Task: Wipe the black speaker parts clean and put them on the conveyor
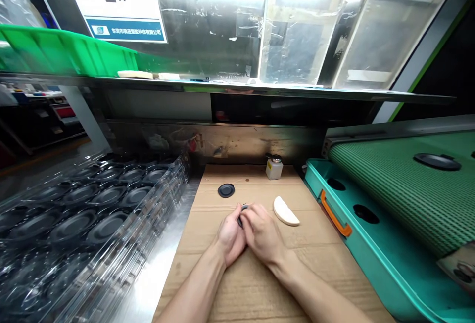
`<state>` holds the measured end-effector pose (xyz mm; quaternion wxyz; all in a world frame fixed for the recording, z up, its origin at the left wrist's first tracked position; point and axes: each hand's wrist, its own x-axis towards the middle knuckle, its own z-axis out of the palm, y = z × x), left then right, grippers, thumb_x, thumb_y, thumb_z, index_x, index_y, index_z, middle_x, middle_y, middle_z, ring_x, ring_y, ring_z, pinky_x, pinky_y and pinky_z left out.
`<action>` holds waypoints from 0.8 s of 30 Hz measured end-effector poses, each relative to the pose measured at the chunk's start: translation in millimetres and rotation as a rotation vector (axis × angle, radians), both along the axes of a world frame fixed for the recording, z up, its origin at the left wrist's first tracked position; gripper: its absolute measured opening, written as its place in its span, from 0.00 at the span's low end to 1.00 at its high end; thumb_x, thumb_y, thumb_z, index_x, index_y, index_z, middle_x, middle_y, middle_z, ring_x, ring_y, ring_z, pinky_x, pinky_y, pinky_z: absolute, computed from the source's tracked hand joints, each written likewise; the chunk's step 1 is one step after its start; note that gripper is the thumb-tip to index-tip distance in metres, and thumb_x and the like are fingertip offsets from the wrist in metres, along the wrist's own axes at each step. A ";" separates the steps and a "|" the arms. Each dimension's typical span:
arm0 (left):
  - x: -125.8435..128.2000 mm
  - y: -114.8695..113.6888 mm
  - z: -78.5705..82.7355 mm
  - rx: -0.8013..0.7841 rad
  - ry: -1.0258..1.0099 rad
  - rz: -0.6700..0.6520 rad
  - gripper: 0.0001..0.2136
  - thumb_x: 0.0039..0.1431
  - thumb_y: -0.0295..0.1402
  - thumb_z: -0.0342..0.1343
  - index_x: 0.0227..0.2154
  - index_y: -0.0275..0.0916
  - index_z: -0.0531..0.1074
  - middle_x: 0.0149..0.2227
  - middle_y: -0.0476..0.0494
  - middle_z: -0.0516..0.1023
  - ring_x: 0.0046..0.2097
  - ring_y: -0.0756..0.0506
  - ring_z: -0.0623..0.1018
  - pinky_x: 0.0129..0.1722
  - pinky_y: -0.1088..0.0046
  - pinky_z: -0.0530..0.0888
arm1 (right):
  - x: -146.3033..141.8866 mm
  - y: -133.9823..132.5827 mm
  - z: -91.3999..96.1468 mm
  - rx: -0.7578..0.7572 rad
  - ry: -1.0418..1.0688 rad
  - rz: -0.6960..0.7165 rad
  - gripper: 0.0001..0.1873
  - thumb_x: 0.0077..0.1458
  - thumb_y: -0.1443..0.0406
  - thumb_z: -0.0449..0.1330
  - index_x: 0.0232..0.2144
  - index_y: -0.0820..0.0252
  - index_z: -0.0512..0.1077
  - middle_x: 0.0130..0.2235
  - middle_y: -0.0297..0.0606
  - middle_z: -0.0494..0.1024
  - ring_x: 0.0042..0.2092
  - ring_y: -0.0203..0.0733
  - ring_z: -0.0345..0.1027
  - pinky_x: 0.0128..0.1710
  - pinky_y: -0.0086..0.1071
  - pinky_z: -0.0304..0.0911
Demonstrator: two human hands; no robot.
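Cardboard sheet (241,291) on a metal bench (163,249), black disc (226,191) lying flat, white half-round pad (285,212), small upright bottle (274,169)

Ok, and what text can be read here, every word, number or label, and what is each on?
"2#": sign.
"东莞市…进塑胶科技有限公司": the sign's blue strip; one character unclear.
Too small to read: anything on the strip's logo or the bottle's yellow label.

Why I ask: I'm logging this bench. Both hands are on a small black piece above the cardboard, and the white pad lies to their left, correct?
Only the side is wrong: the left hand and right hand are on a small black piece above the cardboard, but the head view shows the white pad to their right.
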<state>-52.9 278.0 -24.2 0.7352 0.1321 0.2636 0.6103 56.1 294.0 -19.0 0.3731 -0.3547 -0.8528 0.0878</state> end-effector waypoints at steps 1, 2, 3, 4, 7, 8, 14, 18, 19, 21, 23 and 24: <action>-0.8 -0.2 0.1 -0.012 0.007 0.008 0.11 0.63 0.35 0.49 0.37 0.33 0.73 0.41 0.37 0.77 0.47 0.42 0.76 0.52 0.66 0.69 | 1.4 -1.8 0.3 -0.003 -0.010 0.039 0.10 0.61 0.68 0.49 0.34 0.56 0.69 0.36 0.39 0.70 0.41 0.43 0.63 0.42 0.36 0.61; -1.6 -0.3 0.3 -0.015 0.008 0.006 0.12 0.63 0.35 0.49 0.38 0.33 0.73 0.41 0.37 0.77 0.47 0.42 0.76 0.52 0.66 0.69 | 3.8 -2.6 0.5 -0.006 -0.025 0.076 0.09 0.61 0.69 0.49 0.34 0.56 0.69 0.37 0.39 0.70 0.42 0.42 0.63 0.42 0.36 0.62; -2.2 -0.3 0.4 -0.010 0.003 -0.006 0.12 0.63 0.35 0.49 0.39 0.32 0.73 0.42 0.37 0.77 0.47 0.42 0.76 0.52 0.66 0.70 | 7.0 -2.5 0.8 -0.008 -0.044 0.102 0.09 0.61 0.69 0.50 0.34 0.56 0.69 0.37 0.38 0.70 0.41 0.42 0.63 0.42 0.35 0.62; -2.6 -0.2 0.5 0.004 -0.005 -0.020 0.12 0.63 0.35 0.49 0.39 0.32 0.73 0.42 0.37 0.77 0.48 0.42 0.75 0.52 0.65 0.70 | 10.6 -1.2 1.0 -0.006 -0.062 0.110 0.08 0.60 0.69 0.50 0.32 0.56 0.69 0.36 0.38 0.70 0.41 0.42 0.63 0.41 0.35 0.62; -2.1 0.4 0.7 0.042 -0.015 -0.050 0.12 0.63 0.35 0.49 0.38 0.33 0.73 0.43 0.37 0.77 0.48 0.41 0.75 0.51 0.63 0.71 | 19.2 5.3 1.6 0.010 -0.082 0.036 0.08 0.60 0.68 0.50 0.32 0.57 0.69 0.35 0.38 0.70 0.38 0.42 0.63 0.39 0.36 0.62; -1.7 0.6 0.5 0.047 -0.013 -0.059 0.12 0.63 0.35 0.49 0.38 0.33 0.73 0.43 0.37 0.77 0.48 0.41 0.75 0.51 0.62 0.71 | 20.0 6.9 1.6 0.016 -0.069 0.002 0.08 0.60 0.69 0.50 0.33 0.57 0.69 0.36 0.39 0.70 0.38 0.42 0.63 0.39 0.36 0.62; -1.7 1.6 -2.5 0.018 -0.043 -0.022 0.11 0.63 0.35 0.49 0.37 0.33 0.73 0.41 0.37 0.77 0.47 0.42 0.76 0.50 0.65 0.71 | 15.5 5.5 2.1 -0.002 -0.066 0.118 0.08 0.61 0.68 0.51 0.32 0.56 0.70 0.36 0.37 0.71 0.40 0.41 0.63 0.41 0.34 0.62; -3.5 2.7 -2.6 0.032 -0.028 -0.044 0.12 0.63 0.35 0.49 0.37 0.33 0.73 0.41 0.37 0.77 0.47 0.42 0.76 0.50 0.64 0.71 | 18.0 1.0 5.3 -0.008 -0.067 -0.016 0.08 0.61 0.68 0.50 0.33 0.56 0.70 0.36 0.39 0.70 0.39 0.42 0.63 0.40 0.35 0.62; -3.9 2.8 -2.2 0.022 -0.023 -0.038 0.12 0.63 0.35 0.49 0.37 0.33 0.73 0.41 0.37 0.77 0.47 0.42 0.76 0.50 0.64 0.71 | 18.1 -1.0 6.2 -0.011 -0.071 -0.008 0.08 0.61 0.68 0.50 0.33 0.56 0.70 0.36 0.39 0.70 0.40 0.42 0.63 0.41 0.35 0.62; -4.6 2.4 -1.6 -0.005 -0.021 -0.028 0.12 0.63 0.36 0.49 0.37 0.34 0.73 0.41 0.38 0.77 0.47 0.41 0.76 0.51 0.64 0.71 | 17.1 -5.3 7.6 -0.016 -0.103 0.084 0.08 0.61 0.68 0.51 0.34 0.56 0.70 0.37 0.38 0.70 0.41 0.41 0.62 0.42 0.34 0.62; -4.2 1.6 -1.4 -0.004 -0.021 -0.029 0.12 0.63 0.37 0.49 0.37 0.34 0.73 0.40 0.37 0.77 0.48 0.41 0.76 0.52 0.63 0.70 | 15.3 -7.9 7.9 -0.016 -0.126 0.139 0.09 0.61 0.68 0.50 0.36 0.55 0.71 0.38 0.38 0.70 0.41 0.41 0.62 0.41 0.34 0.62; -3.4 1.1 -1.6 0.022 -0.021 -0.036 0.12 0.63 0.37 0.49 0.38 0.34 0.73 0.41 0.37 0.77 0.48 0.41 0.75 0.52 0.63 0.70 | 14.4 -7.8 7.6 -0.012 -0.121 0.126 0.10 0.61 0.68 0.50 0.38 0.55 0.71 0.38 0.38 0.70 0.41 0.41 0.61 0.41 0.34 0.62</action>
